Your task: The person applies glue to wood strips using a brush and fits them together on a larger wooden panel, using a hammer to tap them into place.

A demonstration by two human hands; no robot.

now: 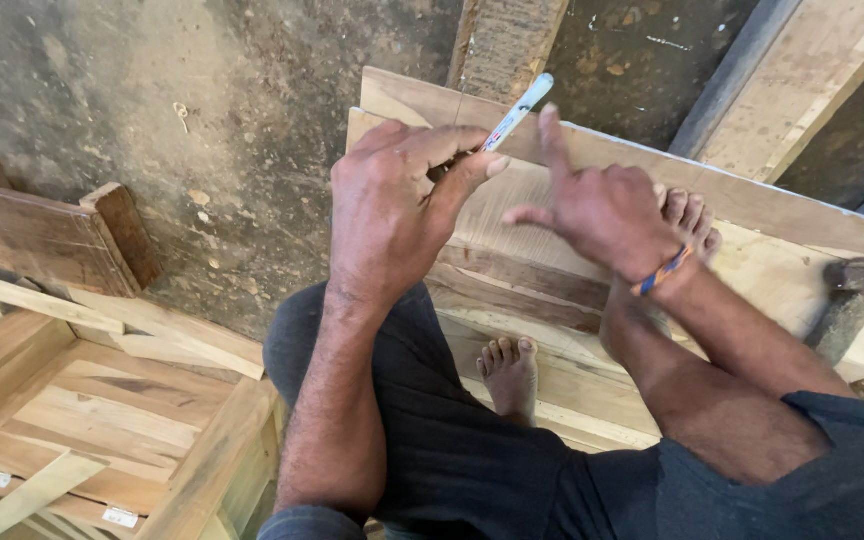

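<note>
My left hand [392,200] grips a white pen [519,110] between thumb and fingers, its tip pointing down at a pale wooden board [512,225] lying on the floor. My right hand [602,205] hovers just to the right of the pen with the index finger pointing up and the thumb out; it holds nothing. A coloured band [664,270] circles the right wrist. I am crouched over the board, with one bare foot [510,375] on the planks below and the toes of the other foot [690,215] behind my right hand.
A hammer [852,295] lies on the planks at the right edge. A wooden frame [102,400] of joined boards sits at lower left, with a dark wood block [52,235] above it. More planks [802,80] lean at upper right on the dirty concrete floor [202,100].
</note>
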